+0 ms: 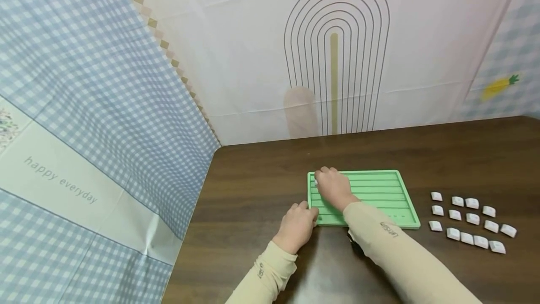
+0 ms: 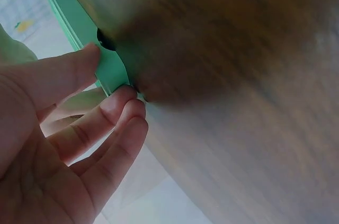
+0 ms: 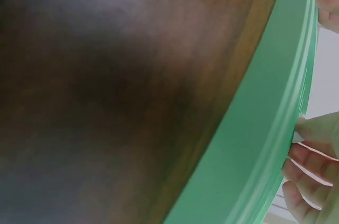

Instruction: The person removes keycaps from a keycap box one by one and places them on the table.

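A light green tray [image 1: 379, 189] with raised parallel ridges lies on the table. My left hand [image 1: 295, 225] grips its near left corner; in the left wrist view the thumb [image 2: 69, 73] lies against the tray's side wall and the fingertips meet at the corner. Over the far left part of the tray is my right hand [image 1: 334, 188]. It pinches a small white keycap [image 3: 297, 137] between thumb and fingers, close at the ridged surface. Most of that keycap is hidden by the fingers.
Several white keycaps [image 1: 472, 218] stand in loose rows on the brown wooden table [image 1: 253, 182], to the right of the tray. A white printed cloth [image 1: 244, 70] hangs behind the table, and a blue checked curtain [image 1: 126, 107] hangs along its left side.
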`<move>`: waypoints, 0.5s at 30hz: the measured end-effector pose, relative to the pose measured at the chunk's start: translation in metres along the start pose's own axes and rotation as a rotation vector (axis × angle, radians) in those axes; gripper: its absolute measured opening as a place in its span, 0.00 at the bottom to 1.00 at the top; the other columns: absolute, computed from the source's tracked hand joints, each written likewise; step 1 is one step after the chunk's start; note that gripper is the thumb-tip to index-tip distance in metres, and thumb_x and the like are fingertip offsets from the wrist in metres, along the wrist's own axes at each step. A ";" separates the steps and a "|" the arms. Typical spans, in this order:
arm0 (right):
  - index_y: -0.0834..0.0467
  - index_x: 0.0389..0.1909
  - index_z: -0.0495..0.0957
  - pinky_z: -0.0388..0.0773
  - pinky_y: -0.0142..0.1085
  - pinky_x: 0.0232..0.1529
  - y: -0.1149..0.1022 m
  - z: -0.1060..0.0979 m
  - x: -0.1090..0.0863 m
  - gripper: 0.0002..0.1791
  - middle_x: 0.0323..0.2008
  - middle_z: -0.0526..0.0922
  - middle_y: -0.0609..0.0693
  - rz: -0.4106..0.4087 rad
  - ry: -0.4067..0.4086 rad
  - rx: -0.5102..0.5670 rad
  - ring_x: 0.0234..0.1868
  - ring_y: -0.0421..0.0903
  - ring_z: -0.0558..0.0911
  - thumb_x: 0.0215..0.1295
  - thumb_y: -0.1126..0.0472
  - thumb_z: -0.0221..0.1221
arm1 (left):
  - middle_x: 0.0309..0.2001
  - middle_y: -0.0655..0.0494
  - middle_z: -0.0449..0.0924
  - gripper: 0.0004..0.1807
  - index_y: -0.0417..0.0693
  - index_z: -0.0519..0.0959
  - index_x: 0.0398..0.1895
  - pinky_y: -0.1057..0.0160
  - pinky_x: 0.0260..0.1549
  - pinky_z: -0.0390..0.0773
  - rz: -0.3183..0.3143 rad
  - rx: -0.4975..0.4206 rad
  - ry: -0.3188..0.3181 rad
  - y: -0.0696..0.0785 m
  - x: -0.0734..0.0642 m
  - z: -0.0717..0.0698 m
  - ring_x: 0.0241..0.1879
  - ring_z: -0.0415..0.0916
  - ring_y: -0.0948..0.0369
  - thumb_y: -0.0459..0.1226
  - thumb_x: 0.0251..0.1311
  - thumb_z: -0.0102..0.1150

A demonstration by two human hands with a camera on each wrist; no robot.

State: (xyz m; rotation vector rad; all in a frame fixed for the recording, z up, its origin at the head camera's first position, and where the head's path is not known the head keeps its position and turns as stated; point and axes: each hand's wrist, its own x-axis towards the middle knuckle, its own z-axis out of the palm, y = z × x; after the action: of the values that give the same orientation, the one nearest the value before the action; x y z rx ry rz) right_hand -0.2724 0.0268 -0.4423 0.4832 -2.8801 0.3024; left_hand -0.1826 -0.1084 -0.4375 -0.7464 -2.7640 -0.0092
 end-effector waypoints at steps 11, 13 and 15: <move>0.56 0.42 0.79 0.73 0.51 0.21 0.111 -0.093 -0.045 0.12 0.42 0.81 0.57 0.145 0.098 0.082 0.41 0.59 0.79 0.61 0.59 0.53 | 0.24 0.59 0.69 0.09 0.53 0.74 0.21 0.74 0.19 0.65 -0.018 -0.053 -0.045 -0.009 0.000 -0.003 0.20 0.61 0.64 0.39 0.51 0.65; 0.57 0.43 0.78 0.71 0.50 0.18 0.145 -0.104 -0.066 0.13 0.41 0.81 0.58 0.195 0.095 0.063 0.36 0.59 0.80 0.61 0.57 0.52 | 0.24 0.58 0.70 0.09 0.52 0.74 0.21 0.74 0.19 0.66 -0.022 -0.051 -0.044 -0.012 -0.002 -0.004 0.20 0.62 0.64 0.39 0.51 0.65; 0.59 0.43 0.77 0.69 0.49 0.17 0.175 -0.109 -0.087 0.14 0.40 0.80 0.61 0.274 0.058 0.040 0.33 0.58 0.79 0.61 0.57 0.52 | 0.24 0.58 0.71 0.08 0.52 0.75 0.22 0.74 0.20 0.67 -0.022 -0.045 -0.037 -0.015 -0.004 -0.004 0.20 0.62 0.64 0.39 0.50 0.66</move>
State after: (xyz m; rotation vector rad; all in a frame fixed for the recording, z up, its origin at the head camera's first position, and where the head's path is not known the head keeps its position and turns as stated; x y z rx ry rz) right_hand -0.2329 0.2402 -0.3872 0.0818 -2.8863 0.4091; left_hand -0.1855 -0.1233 -0.4333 -0.7340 -2.8161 -0.0622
